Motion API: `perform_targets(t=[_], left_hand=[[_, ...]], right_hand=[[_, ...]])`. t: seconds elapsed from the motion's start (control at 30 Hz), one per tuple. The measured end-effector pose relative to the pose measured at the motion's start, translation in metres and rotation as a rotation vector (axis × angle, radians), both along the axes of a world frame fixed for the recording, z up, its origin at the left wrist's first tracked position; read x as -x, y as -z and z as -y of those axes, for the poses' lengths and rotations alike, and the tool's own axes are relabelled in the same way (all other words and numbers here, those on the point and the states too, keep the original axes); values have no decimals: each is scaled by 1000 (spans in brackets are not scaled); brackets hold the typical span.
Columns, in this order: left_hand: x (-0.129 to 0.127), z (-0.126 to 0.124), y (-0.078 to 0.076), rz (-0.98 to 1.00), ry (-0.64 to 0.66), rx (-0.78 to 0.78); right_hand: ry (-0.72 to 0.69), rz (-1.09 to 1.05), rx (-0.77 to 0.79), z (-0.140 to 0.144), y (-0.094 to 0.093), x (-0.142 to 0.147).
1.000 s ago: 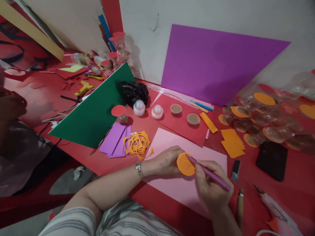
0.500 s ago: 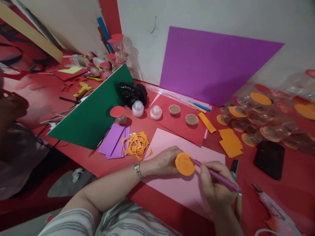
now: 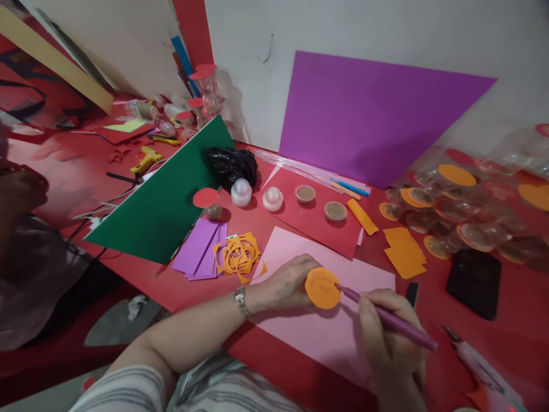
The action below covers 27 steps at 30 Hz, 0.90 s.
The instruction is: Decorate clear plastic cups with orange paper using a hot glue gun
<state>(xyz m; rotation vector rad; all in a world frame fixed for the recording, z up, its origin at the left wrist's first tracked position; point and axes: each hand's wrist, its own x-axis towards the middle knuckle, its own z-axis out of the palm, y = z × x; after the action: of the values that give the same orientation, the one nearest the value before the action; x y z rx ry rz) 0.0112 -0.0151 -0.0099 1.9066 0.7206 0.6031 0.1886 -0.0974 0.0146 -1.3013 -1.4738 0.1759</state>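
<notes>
- L hand point(image 3: 286, 282): fingers curled, tips pinning the left edge of the orange disc point(image 3: 322, 288) flat on the pink sheet point(image 3: 334, 337). Disc sits near the sheet's upper-middle, on the red table point(image 3: 523, 343).
- R hand point(image 3: 392, 343): closed in a writing grip round the purple pen point(image 3: 386, 317); tip at the disc's right edge.
- Risk 1: disc held at one edge only. Sideways pen pressure could swing or buckle it, w/ smeared marks as result.
- Risk 2: tip right at the rim; likely to run off onto the pink sheet and mark it.
- Risk 3: pink sheet lies loose; forearm drag could shift it and the disc w/ it.
- Risk 4: black phone-like slab point(image 3: 474, 282) and a glue gun point(image 3: 480, 360) lie near the R wrist; elbow sweep may knock them. Orange offcuts point(image 3: 239, 255) lie apart from the L wrist, low risk.
</notes>
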Motion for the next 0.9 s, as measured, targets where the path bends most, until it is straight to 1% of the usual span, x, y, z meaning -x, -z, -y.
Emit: perform_targets(t=[0.07,0.13,0.3,0.4,0.43,0.57,0.67,0.73,0.77,0.83,0.9], left_hand=[[-1,0,-2,-19,-11,-5],[-1,0,-4,-46,-27,4],[0,0,-8,-65,-43,43],[1,1,-8,-58,-45,61],[1,1,-9,-57,-54,66],[1,1,-10,-60,-64,73],[1,0,-11,-43,-45,70],[1,0,-9,-29,-49,63],[1,-1,-7,-23,-53,59],[0,-1,-3,-21,-69,53],[1,-2,-1,-14,-98,39]], right_hand=[[-4,18,16,0,-1,-1],[-40,27,41,1,-2,0],[-94,-52,142,7,-3,8],[-183,-29,130,5,2,9],[-184,-21,115,4,4,8],[-91,-12,85,0,6,6],[-103,-14,100,2,5,5],[-79,-56,103,4,7,3],[-38,-92,92,5,9,3],[88,-178,64,6,14,0],[206,-275,67,5,18,-2]])
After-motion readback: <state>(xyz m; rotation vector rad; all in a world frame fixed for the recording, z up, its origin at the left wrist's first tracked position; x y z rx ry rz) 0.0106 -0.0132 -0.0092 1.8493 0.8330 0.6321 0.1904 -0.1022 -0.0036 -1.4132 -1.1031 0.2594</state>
